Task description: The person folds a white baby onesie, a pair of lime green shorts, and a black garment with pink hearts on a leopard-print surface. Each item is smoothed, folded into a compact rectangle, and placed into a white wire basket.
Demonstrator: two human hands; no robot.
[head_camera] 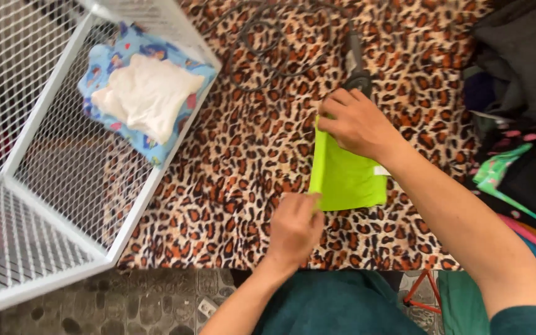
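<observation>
Right of the white wire basket [63,186], both hands—left hand [294,226], right hand [356,121]—pinch the lime-green cloth [348,177] at opposite ends, flattening its fold.

The right hand [356,121] is covering the green cloth's [347,178] top corner, and the left hand [294,226] is blurring. The clothes pile [519,111] is running off the right edge.

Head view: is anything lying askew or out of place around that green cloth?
Nothing is spilled or damaged. The green cloth lies folded under the left hand and right hand. Only a loose black cable sprawls in loops across the leopard-print blanket.
</observation>
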